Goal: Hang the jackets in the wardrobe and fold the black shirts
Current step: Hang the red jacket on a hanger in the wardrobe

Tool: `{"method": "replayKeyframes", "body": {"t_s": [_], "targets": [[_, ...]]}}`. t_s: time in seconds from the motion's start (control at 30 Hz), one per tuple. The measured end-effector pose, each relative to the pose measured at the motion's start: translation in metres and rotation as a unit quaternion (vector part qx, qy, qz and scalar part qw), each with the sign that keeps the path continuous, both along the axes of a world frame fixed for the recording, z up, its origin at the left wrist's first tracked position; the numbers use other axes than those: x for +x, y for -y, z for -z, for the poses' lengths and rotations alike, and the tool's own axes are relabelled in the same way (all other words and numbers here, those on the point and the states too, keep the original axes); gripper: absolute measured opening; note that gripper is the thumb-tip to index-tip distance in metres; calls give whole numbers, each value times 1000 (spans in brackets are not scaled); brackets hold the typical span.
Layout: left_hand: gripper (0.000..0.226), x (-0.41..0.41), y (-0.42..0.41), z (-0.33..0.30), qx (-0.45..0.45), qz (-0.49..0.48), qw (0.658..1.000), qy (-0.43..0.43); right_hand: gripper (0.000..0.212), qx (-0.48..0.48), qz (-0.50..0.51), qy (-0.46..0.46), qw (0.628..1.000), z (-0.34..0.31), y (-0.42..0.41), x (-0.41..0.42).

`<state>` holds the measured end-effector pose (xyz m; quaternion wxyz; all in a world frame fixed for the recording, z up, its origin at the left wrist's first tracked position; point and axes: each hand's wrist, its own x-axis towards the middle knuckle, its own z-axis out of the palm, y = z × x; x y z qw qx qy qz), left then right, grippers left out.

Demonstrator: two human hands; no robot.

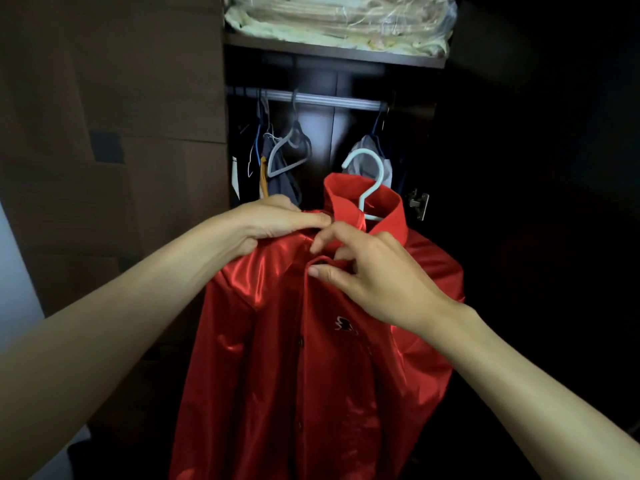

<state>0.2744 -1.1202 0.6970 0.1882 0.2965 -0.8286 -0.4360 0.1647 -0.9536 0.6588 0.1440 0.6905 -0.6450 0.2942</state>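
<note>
A red satin jacket (277,358) hangs on a white plastic hanger (372,181), held up in front of the open dark wardrobe (446,133), below its metal rail (329,98) and not yet hooked on it. The left hand (273,223) grips the jacket's shoulder with fingers curled over the fabric, while the right hand (374,271) pinches the front placket just under the collar between thumb and fingers. On the rail hang a grey hanger (287,150) and some dark garments toward the left end and a pale garment (370,150) toward the right, and plastic-wrapped bedding (339,19) lies on the top shelf (332,51).
</note>
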Motion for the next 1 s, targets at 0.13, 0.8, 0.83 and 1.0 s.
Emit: {"method": "replayKeyframes", "body": {"t_s": [0.13,0.8,0.83,1.0], "targets": [[42,1,-6,-2,56,17,998,-16,38,66,15,-54,996,-4,6,6],[36,14,-6,-4,143,-21,987,-71,17,83,200,72,974,29,-4,-52],[34,14,-8,-5,141,-23,987,-72,16,83,186,97,974,29,-3,-55],[44,17,-8,-7,143,-30,987,-72,18,106,174,120,972,29,-5,-60]]}}
